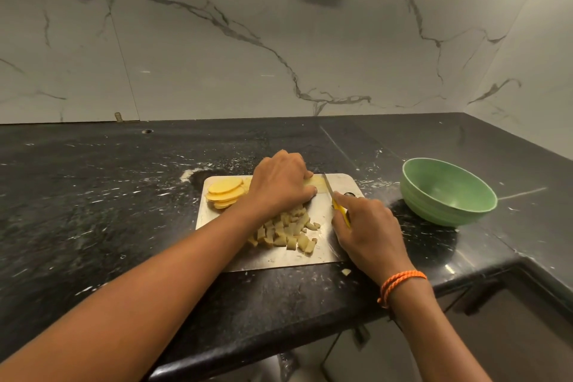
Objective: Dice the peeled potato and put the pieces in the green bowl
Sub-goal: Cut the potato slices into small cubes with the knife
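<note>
Two hands worked on the steel board (339,253): my left hand (280,184) curled over a stack of potato strips (316,183), pinning it, while my right hand (366,226) gripped the yellow-handled knife (332,195) beside them. Diced pieces (288,231) lay heaped near me, uncut slices (224,192) at the far left, the green bowl (448,192) empty to the right. Wet, firm and light, the strips likely slipped easily, so I judged a hold close behind the blade safest.
</note>
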A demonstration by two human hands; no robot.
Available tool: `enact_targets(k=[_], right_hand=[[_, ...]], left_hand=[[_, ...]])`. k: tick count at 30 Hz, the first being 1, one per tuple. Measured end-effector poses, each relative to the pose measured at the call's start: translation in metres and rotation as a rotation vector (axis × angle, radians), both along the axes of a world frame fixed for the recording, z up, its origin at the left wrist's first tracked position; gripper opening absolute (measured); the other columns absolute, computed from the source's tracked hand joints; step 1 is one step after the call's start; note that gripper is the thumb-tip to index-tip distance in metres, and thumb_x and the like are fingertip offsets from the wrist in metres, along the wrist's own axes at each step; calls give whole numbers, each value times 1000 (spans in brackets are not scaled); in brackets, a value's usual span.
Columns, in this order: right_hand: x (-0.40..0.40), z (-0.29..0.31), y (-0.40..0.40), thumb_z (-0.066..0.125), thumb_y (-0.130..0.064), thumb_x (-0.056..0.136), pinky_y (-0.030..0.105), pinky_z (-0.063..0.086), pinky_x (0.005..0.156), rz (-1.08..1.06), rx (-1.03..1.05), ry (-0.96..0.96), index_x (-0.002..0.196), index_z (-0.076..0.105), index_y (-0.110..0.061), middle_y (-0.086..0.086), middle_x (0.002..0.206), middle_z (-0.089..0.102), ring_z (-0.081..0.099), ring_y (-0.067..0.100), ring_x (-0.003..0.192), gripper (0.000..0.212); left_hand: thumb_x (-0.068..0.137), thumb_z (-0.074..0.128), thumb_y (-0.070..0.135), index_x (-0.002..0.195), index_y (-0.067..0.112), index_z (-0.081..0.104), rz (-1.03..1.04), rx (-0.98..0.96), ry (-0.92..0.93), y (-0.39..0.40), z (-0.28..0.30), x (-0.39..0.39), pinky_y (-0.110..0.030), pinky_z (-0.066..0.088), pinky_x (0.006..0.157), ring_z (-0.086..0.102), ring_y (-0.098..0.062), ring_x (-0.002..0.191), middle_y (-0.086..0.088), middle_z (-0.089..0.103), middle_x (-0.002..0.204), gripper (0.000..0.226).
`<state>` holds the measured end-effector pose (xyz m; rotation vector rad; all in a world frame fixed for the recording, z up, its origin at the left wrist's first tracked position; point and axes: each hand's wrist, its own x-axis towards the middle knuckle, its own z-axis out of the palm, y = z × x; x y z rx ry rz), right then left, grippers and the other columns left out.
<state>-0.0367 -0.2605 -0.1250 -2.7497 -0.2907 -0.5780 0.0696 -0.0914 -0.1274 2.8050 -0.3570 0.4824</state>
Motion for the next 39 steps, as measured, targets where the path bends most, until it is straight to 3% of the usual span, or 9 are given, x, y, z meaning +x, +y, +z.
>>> enact_targets(k=[6,12,14,18,23,26,31,36,39], right_hand=[[-30,-12,-10,58,-33,96,45,54,62,21,68,-32,131,63,-25,-5,63,58,63,28,67,37],[-38,-12,-14,64,-28,94,38,48,56,0,195,-80,132,65,-30,-13,54,41,49,18,54,38],[-28,-9,-10,64,-26,94,37,45,55,-13,199,-109,136,63,-29,-13,53,39,43,15,52,42],[-7,-2,1,61,-27,95,40,51,61,6,136,-105,133,64,-27,3,70,67,63,29,67,38],[9,0,7,56,-29,96,44,55,70,39,50,-13,128,66,-21,6,87,74,66,32,80,34],[4,0,4,56,-30,96,44,55,67,52,54,8,129,66,-22,4,78,70,64,29,73,35],[-22,-8,-8,59,-30,96,42,52,59,49,93,2,133,64,-25,-11,57,44,48,17,57,38],[-44,-11,-14,61,-35,96,37,50,59,37,176,-4,135,63,-32,-16,57,49,51,9,57,39],[-37,-8,-8,65,-27,95,29,38,50,9,235,-98,134,64,-27,-14,51,41,42,5,49,39]], left_hand=[[91,73,59,118,23,76,23,-2,-27,-1,-1,-1,-35,48,80,61,-17,108,7,71,115,45],[92,73,59,118,20,76,39,2,-73,-1,-3,-4,-37,54,82,64,-19,106,3,71,117,46],[91,73,61,121,24,78,18,12,-66,3,-3,-3,-36,54,83,64,-19,111,5,72,121,48],[90,75,60,124,28,78,1,-10,-41,10,-5,-1,-36,54,81,64,-17,115,8,72,125,47],[87,76,61,117,28,80,21,-28,-30,8,-8,1,-37,58,78,66,-16,107,9,73,119,45],[88,76,60,113,27,81,28,-43,-23,7,-8,0,-36,59,75,67,-15,100,10,74,115,42],[89,77,58,107,25,82,52,-33,-61,4,-6,-2,-38,59,81,67,-14,93,8,77,105,38],[94,74,53,101,23,82,81,2,-129,2,-4,-8,-33,51,79,63,-14,87,7,75,91,32],[92,74,55,103,24,83,73,5,-104,5,-3,-8,-35,54,83,64,-15,92,7,77,96,34]])
